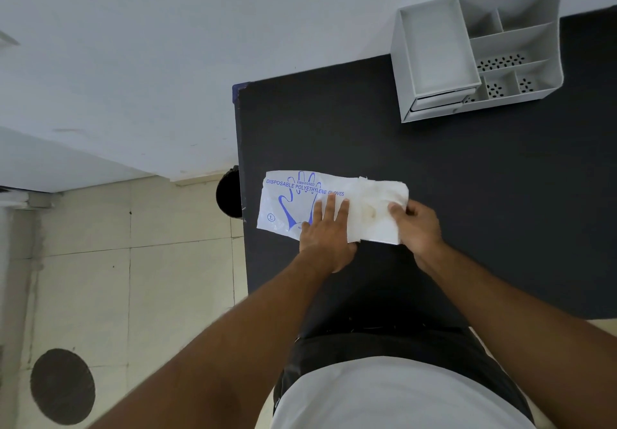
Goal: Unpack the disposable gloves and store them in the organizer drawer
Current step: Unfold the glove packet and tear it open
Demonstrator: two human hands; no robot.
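Note:
A white plastic packet (pixel 287 198) printed in blue with "Disposable Polyethylene Gloves" lies flat near the left edge of the black table (pixel 467 178). My left hand (pixel 325 228) rests flat on the packet with its fingers spread, pinning it down. A stack of translucent white gloves (pixel 374 208) sticks out of the packet's right end. My right hand (pixel 417 225) pinches the right edge of that stack between thumb and fingers. The grey organizer (pixel 521 51) stands at the far right of the table, and its drawer (pixel 434 48) is pulled out to the left, with nothing inside.
The organizer's top has several divided compartments (pixel 500 61), some with perforated bottoms. The table's left edge (pixel 240 161) drops to a tiled floor. A round black object (pixel 228 193) sits just beyond that edge. A white wall runs behind the table.

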